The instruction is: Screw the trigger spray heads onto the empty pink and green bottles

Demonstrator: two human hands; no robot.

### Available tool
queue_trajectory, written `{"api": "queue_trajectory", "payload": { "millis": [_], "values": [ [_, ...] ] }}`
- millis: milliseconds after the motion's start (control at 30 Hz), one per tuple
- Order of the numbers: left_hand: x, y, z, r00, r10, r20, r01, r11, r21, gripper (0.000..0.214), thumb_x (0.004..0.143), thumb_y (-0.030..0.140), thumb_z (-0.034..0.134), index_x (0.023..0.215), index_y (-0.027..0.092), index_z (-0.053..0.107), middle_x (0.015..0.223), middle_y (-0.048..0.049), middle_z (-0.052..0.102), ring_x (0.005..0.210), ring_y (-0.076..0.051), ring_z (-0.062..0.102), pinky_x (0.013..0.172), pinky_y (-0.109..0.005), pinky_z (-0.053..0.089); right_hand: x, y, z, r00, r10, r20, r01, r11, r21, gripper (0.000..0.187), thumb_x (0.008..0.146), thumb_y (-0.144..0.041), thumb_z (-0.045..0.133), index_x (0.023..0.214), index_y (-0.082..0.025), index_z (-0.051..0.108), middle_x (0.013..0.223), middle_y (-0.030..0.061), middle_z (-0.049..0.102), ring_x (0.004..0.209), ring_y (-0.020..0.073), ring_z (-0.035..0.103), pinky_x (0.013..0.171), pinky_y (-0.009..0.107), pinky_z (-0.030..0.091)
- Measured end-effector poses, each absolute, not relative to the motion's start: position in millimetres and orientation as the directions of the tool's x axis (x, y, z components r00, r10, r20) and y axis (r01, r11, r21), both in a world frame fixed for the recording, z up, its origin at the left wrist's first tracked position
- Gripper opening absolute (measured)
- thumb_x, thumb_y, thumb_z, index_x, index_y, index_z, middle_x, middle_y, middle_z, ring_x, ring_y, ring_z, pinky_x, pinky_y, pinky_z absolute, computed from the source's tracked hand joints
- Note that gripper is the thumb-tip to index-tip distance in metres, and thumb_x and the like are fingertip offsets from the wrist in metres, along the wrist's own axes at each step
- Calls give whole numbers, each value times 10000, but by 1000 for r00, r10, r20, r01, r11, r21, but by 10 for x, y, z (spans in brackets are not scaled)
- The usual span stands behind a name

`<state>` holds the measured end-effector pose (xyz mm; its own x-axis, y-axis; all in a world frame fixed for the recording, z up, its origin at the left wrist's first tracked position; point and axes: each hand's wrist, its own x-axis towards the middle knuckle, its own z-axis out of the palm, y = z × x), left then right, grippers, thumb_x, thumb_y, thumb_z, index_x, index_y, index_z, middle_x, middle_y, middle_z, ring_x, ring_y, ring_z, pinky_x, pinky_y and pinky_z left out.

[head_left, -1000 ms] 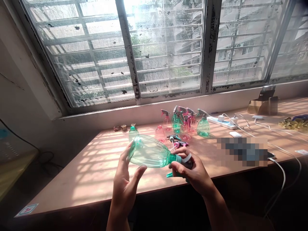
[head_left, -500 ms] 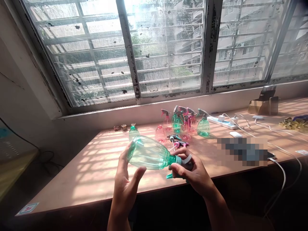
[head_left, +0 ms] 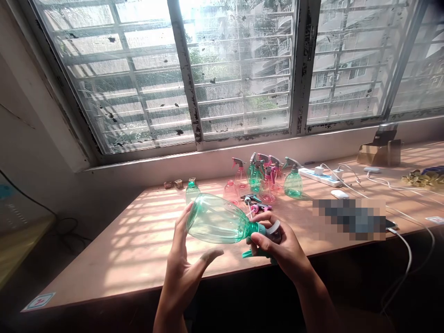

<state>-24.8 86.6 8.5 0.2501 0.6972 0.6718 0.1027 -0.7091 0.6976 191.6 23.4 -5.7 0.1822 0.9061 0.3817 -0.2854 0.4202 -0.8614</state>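
A clear green spray bottle (head_left: 218,219) lies on its side in the air above the table's front part, its base to the left. My right hand (head_left: 277,245) is closed around the neck and the trigger spray head (head_left: 272,230), whose green nozzle end points down and left. My left hand (head_left: 185,263) is at the base, fingers partly hidden behind the bottle. Its thumb is stretched out below, apart from the plastic. Just behind lie loose spray heads, one grey-green (head_left: 251,199) and one pink (head_left: 261,208).
Open-topped green (head_left: 192,190) and pink (head_left: 231,192) bottles stand behind my hands. Several bottles with spray heads, including a green one (head_left: 293,183), stand near the window. A power strip (head_left: 321,175), white cables and a blurred-out device (head_left: 350,219) lie to the right.
The bottle has shifted slightly right and turned a little, with my right hand moving along. My left thumb has stretched out, away from the bottle.
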Motion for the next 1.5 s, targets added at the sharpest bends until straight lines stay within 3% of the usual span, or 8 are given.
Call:
{"api": "queue_trajectory", "payload": {
  "millis": [167, 500, 633, 800, 967, 1167, 1300, 1500],
  "values": [
    [-201, 866, 114, 171, 765, 621, 9, -631, 776, 659, 938, 534, 653, 1507, 269, 452, 1551, -122, 492, 1483, -376, 391, 1221, -559, 323, 1895, 267, -91, 148, 905, 398, -206, 422, -883, 300, 815, -364, 822, 990, -215, 629, 733, -30, 669, 618, 141, 648, 631, 284, 594],
    [-290, 873, 120, 241, 669, 703, 126, -740, 661, 666, 899, 343, 751, 1503, 360, 472, 1623, -56, 396, 1520, -336, 334, 1243, -491, 327, 1923, 236, -60, 214, 891, 401, -218, 443, -869, 303, 815, -378, 800, 1012, -211, 641, 688, -21, 670, 592, 160, 659, 586, 278, 551],
    [-263, 869, 107, 254, 704, 663, 183, -708, 682, 805, 848, 400, 800, 1546, 350, 400, 1606, -71, 422, 1513, -352, 340, 1256, -524, 289, 1923, 225, -59, 201, 895, 398, -202, 435, -877, 298, 814, -369, 801, 1006, -215, 633, 680, -26, 662, 608, 169, 664, 599, 290, 571],
    [-218, 869, 109, 179, 758, 627, 80, -647, 759, 653, 950, 544, 626, 1518, 279, 444, 1559, -114, 480, 1484, -376, 384, 1230, -575, 303, 1899, 246, -91, 154, 891, 426, -177, 449, -876, 286, 825, -357, 815, 1000, -224, 633, 719, -36, 655, 619, 140, 639, 638, 283, 590],
    [-232, 851, 136, 177, 767, 617, 62, -634, 771, 614, 948, 469, 664, 1506, 297, 472, 1579, -97, 466, 1498, -361, 374, 1237, -547, 314, 1893, 251, -78, 170, 901, 400, -203, 429, -880, 309, 816, -389, 822, 998, -220, 638, 712, -32, 656, 618, 152, 651, 627, 291, 583],
    [-304, 861, 118, 267, 671, 692, 67, -729, 681, 652, 908, 316, 741, 1502, 364, 475, 1638, -52, 377, 1521, -337, 339, 1232, -497, 352, 1919, 235, -51, 232, 894, 382, -226, 432, -873, 328, 800, -396, 816, 1012, -211, 647, 716, -13, 674, 597, 157, 660, 598, 281, 560],
    [-300, 875, 85, 248, 702, 667, 115, -705, 700, 715, 886, 373, 766, 1522, 340, 442, 1600, -83, 438, 1505, -355, 365, 1246, -533, 311, 1906, 234, -59, 201, 902, 383, -233, 424, -875, 310, 803, -370, 818, 1004, -218, 639, 713, -30, 663, 607, 151, 657, 611, 281, 566],
    [-237, 869, 109, 157, 776, 611, 23, -622, 783, 559, 961, 454, 653, 1470, 276, 505, 1558, -109, 493, 1472, -362, 418, 1220, -548, 347, 1866, 247, -60, 204, 907, 368, -232, 410, -882, 288, 799, -345, 832, 975, -213, 646, 736, -34, 661, 625, 134, 637, 638, 277, 589]
  ]
}}
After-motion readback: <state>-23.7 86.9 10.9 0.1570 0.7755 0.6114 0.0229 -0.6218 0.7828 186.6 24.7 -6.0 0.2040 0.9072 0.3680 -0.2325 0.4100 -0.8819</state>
